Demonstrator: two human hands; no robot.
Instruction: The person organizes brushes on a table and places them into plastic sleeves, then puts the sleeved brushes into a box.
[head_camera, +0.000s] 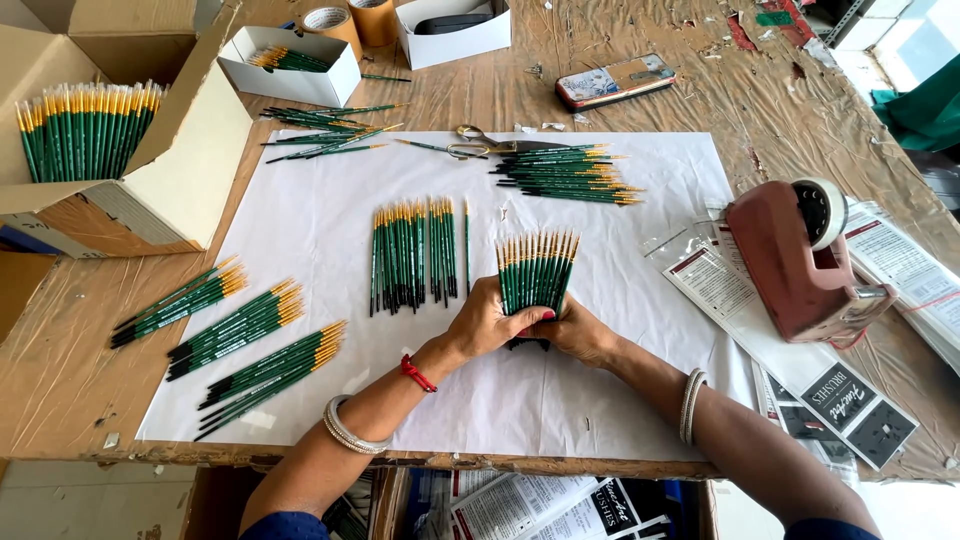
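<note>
Both my hands meet at the middle of a white paper sheet (330, 250) and grip one bundle of green brushes with yellow ends (536, 270), fanned upward. My left hand (487, 322) wraps the lower left of the bundle. My right hand (578, 333) closes on its lower right. A row of the same brushes (413, 253) lies just left of the bundle. Another pile (568, 172) lies farther up on the sheet.
Three brush groups (240, 325) lie at the sheet's left edge. An open cardboard box of brushes (85, 130) stands far left, scissors (490, 145) and small white boxes (290, 65) at the back, a red tape dispenser (800, 255) and clear plastic packets (720, 290) at right.
</note>
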